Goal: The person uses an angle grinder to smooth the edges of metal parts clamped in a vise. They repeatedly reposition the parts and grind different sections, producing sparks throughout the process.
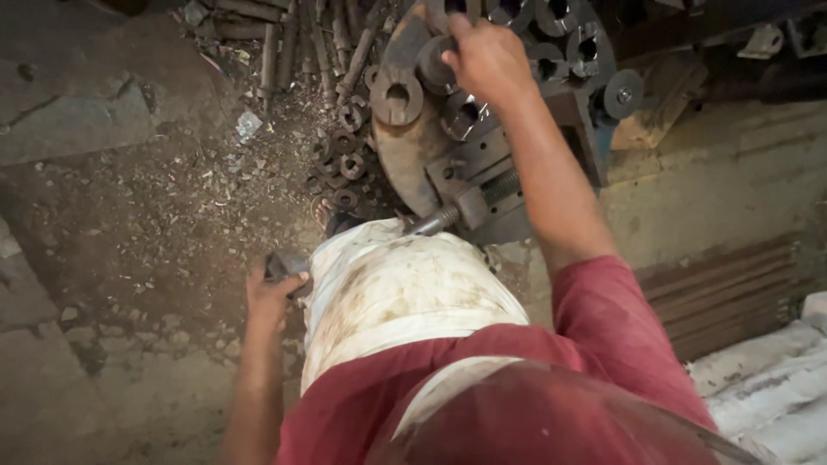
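My right hand point(487, 56) reaches forward and grips a dark round metal piece point(433, 65) on the face of a large lathe chuck point(405, 164). Beside that piece a thick metal ring with a centre hole point(396, 96) lies against the chuck. My left hand point(271, 297) hangs low at my side, closed around a small grey metal part point(282, 263). A chuck jaw with a threaded screw point(482, 194) sticks out toward my leg.
A heap of dark metal rings and nuts point(340, 155) lies on the dirty floor with metal shavings around it. Steel rods point(293, 43) lie at the back. A concrete ledge point(724, 164) runs along the right. White sacks point(775, 387) sit at the lower right.
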